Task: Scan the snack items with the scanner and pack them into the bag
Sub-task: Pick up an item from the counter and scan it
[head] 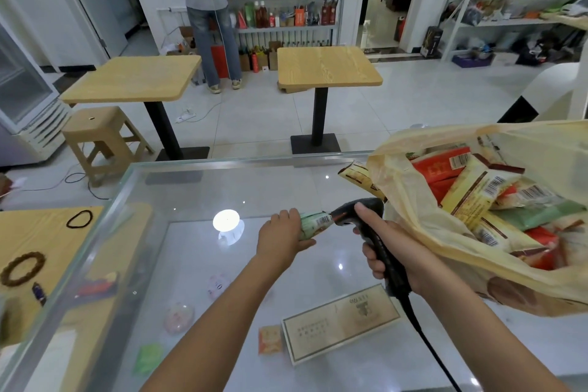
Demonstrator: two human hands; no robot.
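Observation:
My left hand grips a green snack packet over the glass counter, its barcode turned to the right. My right hand holds a black corded scanner by the handle, its head almost touching the packet's barcode. To the right lies a pale yellow plastic bag, open toward me, with several red, yellow and green snack packets inside. One yellow packet sticks out past the bag's left edge.
The glass counter shows a lower shelf holding a flat box, small sachets and round items. A wooden tray with bracelets sits at the left. Beyond stand two wooden tables, a stool, shelves and a person.

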